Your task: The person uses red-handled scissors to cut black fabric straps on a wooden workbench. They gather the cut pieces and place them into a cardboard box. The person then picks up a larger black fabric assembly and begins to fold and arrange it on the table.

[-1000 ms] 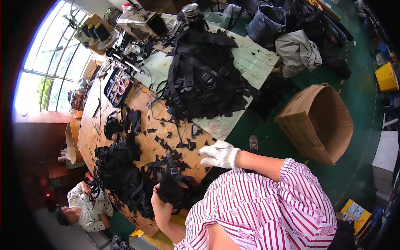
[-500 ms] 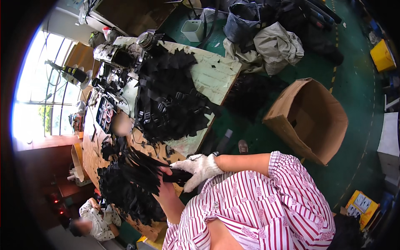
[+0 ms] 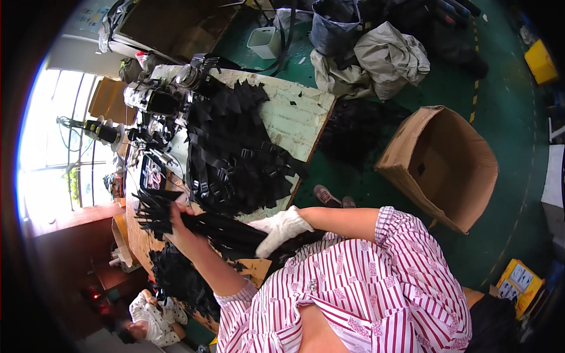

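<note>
A thick bundle of black straps (image 3: 220, 230) stretches between my two hands above the wooden table. My bare left hand (image 3: 183, 225) is closed around it near its far left end, where the loose strap ends (image 3: 154, 210) fan out. At the near end, my right hand (image 3: 281, 229), in a white knitted glove, is closed on the bundle; its fingertips are partly hidden. Below my left forearm lies a heap of black straps (image 3: 187, 279). Beyond my hands, a pile of black straps with buckles (image 3: 235, 153) covers much of a pale green tabletop (image 3: 297, 115).
Sewing machine parts (image 3: 153, 97) stand at the table's far left. An open cardboard box (image 3: 406, 156) is on the green floor at right, with grey sacks (image 3: 391, 59) behind it. Another person (image 3: 156, 317) sits at lower left. A white bin (image 3: 265, 42) stands at the back.
My left hand has moved up and left along the straps, drawing the bundle out longer between my hands. My gloved right hand stays near the same place. The view has shifted slightly.
</note>
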{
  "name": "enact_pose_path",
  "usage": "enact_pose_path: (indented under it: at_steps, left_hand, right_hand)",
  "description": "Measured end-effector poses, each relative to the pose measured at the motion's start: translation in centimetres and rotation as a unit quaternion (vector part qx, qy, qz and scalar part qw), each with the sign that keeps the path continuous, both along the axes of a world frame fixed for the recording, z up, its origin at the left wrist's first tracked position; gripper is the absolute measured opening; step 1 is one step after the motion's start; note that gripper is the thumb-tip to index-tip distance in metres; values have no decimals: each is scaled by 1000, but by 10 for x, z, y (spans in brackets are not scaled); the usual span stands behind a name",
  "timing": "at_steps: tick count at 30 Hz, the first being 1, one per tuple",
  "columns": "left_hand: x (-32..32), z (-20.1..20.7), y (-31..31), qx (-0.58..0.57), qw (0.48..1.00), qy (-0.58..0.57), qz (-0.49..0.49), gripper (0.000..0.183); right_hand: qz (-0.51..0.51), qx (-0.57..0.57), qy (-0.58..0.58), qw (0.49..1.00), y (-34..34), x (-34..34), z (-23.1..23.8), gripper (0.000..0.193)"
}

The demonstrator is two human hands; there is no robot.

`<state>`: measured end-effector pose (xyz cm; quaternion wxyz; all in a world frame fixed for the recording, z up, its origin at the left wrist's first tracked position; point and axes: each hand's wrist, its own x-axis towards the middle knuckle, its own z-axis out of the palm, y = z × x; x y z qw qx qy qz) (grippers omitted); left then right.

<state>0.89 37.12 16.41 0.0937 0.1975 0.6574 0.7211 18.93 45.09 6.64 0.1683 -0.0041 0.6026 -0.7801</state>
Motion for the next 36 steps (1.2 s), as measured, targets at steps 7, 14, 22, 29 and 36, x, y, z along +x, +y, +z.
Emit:
enact_pose_path:
  at_steps: [7, 14, 22, 29, 36]
  left_hand:
    - [-133, -34, 75, -26, 999, 18, -28, 9]
    - [-195, -159, 157, -183, 980, 76, -33, 31]
    - [-170, -165, 166, -268, 958, 94, -23, 43]
    - [-165, -171, 163, -350, 912, 207, 47, 44]
    - [-153, -171, 167, -382, 896, 209, 87, 42]
  right_hand:
    - [-105, -17, -61, 992, 52, -48, 35, 85]
    - [-338, 484, 129, 797, 42, -61, -34, 78]
    - [-316, 446, 62, 835, 79, -34, -46, 62]
    - [-413, 367, 219, 804, 147, -19, -44, 55]
    - [-573, 201, 77, 790, 249, 65, -88, 20]
